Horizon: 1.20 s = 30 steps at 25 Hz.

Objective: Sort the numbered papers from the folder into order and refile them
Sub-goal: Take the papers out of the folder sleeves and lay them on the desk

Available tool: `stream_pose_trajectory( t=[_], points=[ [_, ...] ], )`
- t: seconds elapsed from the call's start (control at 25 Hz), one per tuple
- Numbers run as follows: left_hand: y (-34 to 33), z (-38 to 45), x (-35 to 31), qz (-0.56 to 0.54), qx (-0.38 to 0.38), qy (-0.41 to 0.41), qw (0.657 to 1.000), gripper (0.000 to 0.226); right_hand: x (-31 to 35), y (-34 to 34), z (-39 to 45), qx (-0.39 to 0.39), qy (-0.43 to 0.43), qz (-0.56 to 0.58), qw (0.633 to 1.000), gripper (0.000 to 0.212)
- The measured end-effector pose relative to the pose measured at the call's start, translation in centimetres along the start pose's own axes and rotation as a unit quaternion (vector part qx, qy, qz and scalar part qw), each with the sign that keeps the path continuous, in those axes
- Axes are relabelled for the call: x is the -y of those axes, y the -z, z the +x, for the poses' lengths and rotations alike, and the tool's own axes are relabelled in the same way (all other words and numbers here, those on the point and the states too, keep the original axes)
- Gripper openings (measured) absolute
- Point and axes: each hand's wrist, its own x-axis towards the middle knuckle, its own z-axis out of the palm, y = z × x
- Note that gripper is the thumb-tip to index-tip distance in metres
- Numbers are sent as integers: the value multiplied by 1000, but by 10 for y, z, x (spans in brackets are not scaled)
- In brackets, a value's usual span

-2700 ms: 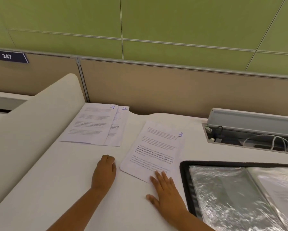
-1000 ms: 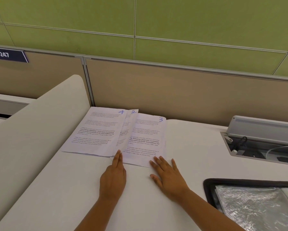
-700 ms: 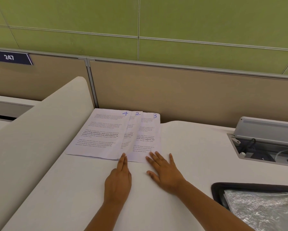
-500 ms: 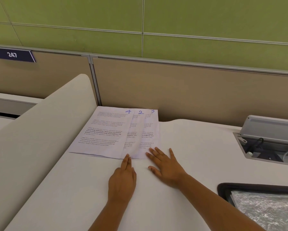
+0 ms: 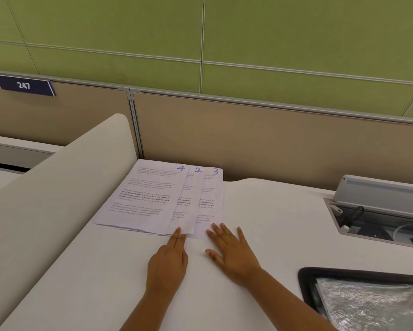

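Observation:
Three printed sheets lie fanned at the back of the white desk. Paper 4 is on top at the left, paper 2 shows as a strip beside it, and paper 3 peeks out at the right. My left hand rests flat with two fingertips pressing the near edge of paper 2. My right hand lies flat with fingers spread, its fingertips on the near edge of paper 3. The open black folder with clear plastic sleeves sits at the lower right, partly out of frame.
A curved white side panel rises along the left of the desk. A tan partition stands right behind the papers. At the right an open cable tray with wires is set into the desk.
Paper 3 has been slid from the middle of the desk leftward under paper 2, so only a strip shows. Both hands followed it to the stack's near edge.

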Motion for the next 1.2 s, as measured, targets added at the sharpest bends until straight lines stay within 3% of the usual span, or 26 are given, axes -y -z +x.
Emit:
stream_pose_trajectory(
  t=[0.32,0.4,0.64,0.72,0.8,0.92,1.08,1.2],
  points=[
    [10,-29,-19,21,-11,-3,1000,43,7,-6,-27,-48,-70,-22,996,75],
    [13,-44,-35,30,-16,-22,999,44,14,-9,-43,23,-86,-15,996,64],
    [20,-110,-88,48,45,-25,998,54,44,-12,-123,31,-52,-16,998,66],
    [24,-131,-107,50,58,-20,997,51,43,-3,-156,15,-19,-25,999,56],
    [33,-145,-135,41,50,-41,997,31,27,6,-192,60,-10,-8,998,54],
    [43,-151,-194,-37,156,-44,986,64,-5,23,-245,20,-46,-10,999,61],
    [47,-160,-282,-140,160,-114,970,63,-62,60,-315,-24,-130,3,991,58],
    [51,-173,-333,-138,175,-167,960,59,-118,77,-371,-70,-225,10,972,54]
  ],
)
